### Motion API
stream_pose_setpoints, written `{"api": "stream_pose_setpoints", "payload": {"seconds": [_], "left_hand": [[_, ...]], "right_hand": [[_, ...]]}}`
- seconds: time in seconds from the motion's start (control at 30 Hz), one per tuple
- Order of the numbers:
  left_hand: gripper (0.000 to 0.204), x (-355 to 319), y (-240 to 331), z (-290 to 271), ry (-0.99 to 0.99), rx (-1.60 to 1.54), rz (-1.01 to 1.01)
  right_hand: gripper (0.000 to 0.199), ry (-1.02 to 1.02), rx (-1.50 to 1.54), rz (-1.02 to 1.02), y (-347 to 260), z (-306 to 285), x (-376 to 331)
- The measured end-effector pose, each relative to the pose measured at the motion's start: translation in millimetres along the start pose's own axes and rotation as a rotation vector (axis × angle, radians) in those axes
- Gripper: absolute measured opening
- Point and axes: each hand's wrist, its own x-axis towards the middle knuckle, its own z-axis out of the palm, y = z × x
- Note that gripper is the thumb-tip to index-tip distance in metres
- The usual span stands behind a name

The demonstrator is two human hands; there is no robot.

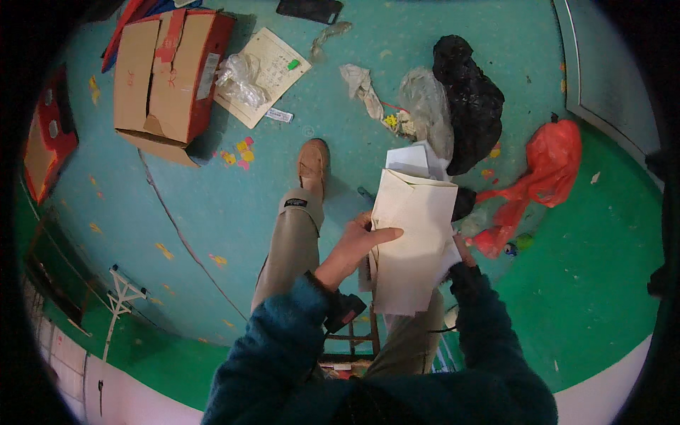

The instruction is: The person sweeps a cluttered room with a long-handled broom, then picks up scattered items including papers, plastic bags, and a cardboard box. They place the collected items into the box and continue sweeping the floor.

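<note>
My left hand [354, 248] is closed on the left edge of a stack of cream and white paper sheets [414, 244], its thumb pressed flat on the top sheet. The stack is held over my lap. Some white sheets [409, 161] stick out past its far end, uneven with the rest. At the stack's right edge my right hand [464, 251] holds the side where white paper juts out. Most of its fingers are hidden by the sheets.
On the floor, a cardboard box [166, 78] stands at far left beside a written sheet [280, 64] and clear plastic [242, 79]. Right of my foot lie a black plastic bag [467, 99], a clear bag [425, 99] and a red bag [552, 163]. A grey metal panel [616, 64] borders the far right.
</note>
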Motion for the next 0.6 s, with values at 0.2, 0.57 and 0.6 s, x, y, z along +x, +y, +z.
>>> {"api": "stream_pose_setpoints", "payload": {"seconds": [0.2, 0.57, 0.6], "left_hand": [[0.041, -4.1, 10.3, 8.6, 0.002, -0.158, 0.069], [0.039, 2.0, 17.0, 2.2, 0.121, 0.262, 0.168], [0.039, 2.9, 14.8, 3.0, 0.096, 0.310, 0.213]], "right_hand": [[0.048, 0.019, -0.614, -0.102, -31.2, 29.9, -7.4], [0.029, 0.031, -1.601, -0.698, -224.0, 134.4, 179.2], [0.027, -0.030, -1.697, -0.871, -223.1, 163.0, 210.4]]}}
